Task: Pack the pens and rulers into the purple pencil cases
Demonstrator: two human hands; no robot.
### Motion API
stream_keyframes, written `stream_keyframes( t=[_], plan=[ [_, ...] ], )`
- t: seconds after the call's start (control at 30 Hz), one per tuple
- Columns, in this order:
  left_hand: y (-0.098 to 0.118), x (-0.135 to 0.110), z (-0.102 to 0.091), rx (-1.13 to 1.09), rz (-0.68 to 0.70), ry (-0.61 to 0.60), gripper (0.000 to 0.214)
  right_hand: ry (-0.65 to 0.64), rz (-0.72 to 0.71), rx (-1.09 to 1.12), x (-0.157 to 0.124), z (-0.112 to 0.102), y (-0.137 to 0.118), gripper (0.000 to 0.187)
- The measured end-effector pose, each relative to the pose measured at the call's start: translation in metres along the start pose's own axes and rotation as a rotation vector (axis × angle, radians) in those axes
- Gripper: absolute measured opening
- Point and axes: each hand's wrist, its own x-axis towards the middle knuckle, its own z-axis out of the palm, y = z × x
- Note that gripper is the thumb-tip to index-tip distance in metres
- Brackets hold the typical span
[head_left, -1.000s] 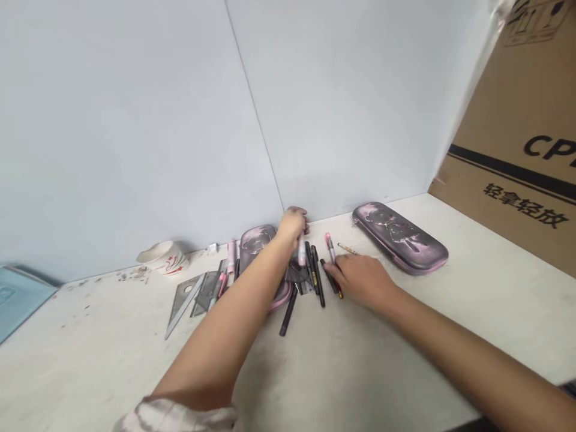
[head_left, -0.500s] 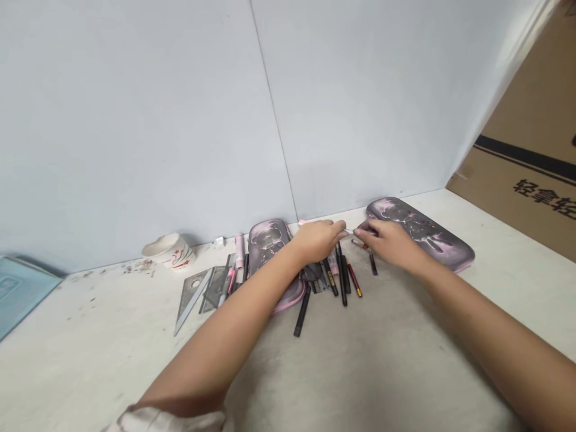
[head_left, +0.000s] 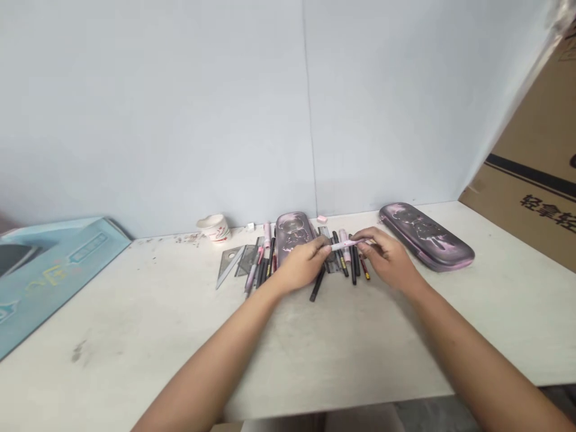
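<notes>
A pale pink pen [head_left: 344, 245] is held level between both hands, above the pile of stationery. My left hand [head_left: 305, 261] pinches its left end, and my right hand [head_left: 387, 257] has its fingers closed on the right end. Beneath and behind my left hand lies a dark pink-and-grey pencil case [head_left: 292, 233], partly covered by that hand. Several pens lie under the held one, among them a black pen [head_left: 353, 270] and a red pencil-like stick [head_left: 365, 267]. Nearer to me is another black pen [head_left: 317, 285].
A second pencil case [head_left: 427, 237] lies to the right. Left of the pile are set-square rulers [head_left: 232, 264], pens and a paper cup [head_left: 215, 228]. A pink eraser-like block [head_left: 322, 219] sits by the wall. A blue folder-like sheet [head_left: 63, 270] and a cardboard box [head_left: 526, 180] flank the table.
The view has shifted, showing the table's front edge and more of the blue sheet. My hands have moved further apart, and more of the pale pink pen shows between them.
</notes>
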Motion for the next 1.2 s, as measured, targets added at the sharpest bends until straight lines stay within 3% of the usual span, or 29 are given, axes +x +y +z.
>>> stream_keyframes(
  t=[0.13, 0.33, 0.5, 0.7, 0.8, 0.93, 1.1, 1.2],
  plan=[
    [-0.001, -0.016, 0.011, 0.242, -0.046, 0.099, 0.034, -0.076, 0.165, -0.058, -0.011, 0.009, 0.003, 0.026],
    [-0.001, -0.019, 0.02, 0.317, -0.049, 0.154, 0.036, -0.023, 0.069, 0.04, -0.014, 0.012, 0.003, 0.018],
    [-0.005, -0.021, 0.026, 0.376, -0.056, 0.229, 0.033, -0.077, 0.231, 0.008, -0.015, 0.009, 0.003, 0.021],
    [-0.005, -0.021, 0.031, 0.417, -0.084, 0.249, 0.035, -0.061, 0.202, 0.209, -0.015, 0.004, 0.008, 0.024],
    [-0.006, -0.016, 0.031, 0.437, -0.077, 0.252, 0.037, -0.062, 0.29, 0.158, -0.013, 0.003, 0.013, 0.023],
    [-0.005, 0.0, 0.029, 0.403, -0.1, 0.235, 0.037, -0.012, 0.255, 0.229, -0.005, 0.004, 0.021, 0.025],
    [0.0, 0.018, 0.027, 0.357, -0.07, 0.174, 0.034, 0.019, 0.352, 0.181, -0.002, 0.002, 0.024, 0.023],
    [0.001, 0.022, 0.03, 0.32, -0.052, 0.183, 0.034, 0.066, 0.288, 0.185, -0.003, 0.0, 0.025, 0.022]
  ],
)
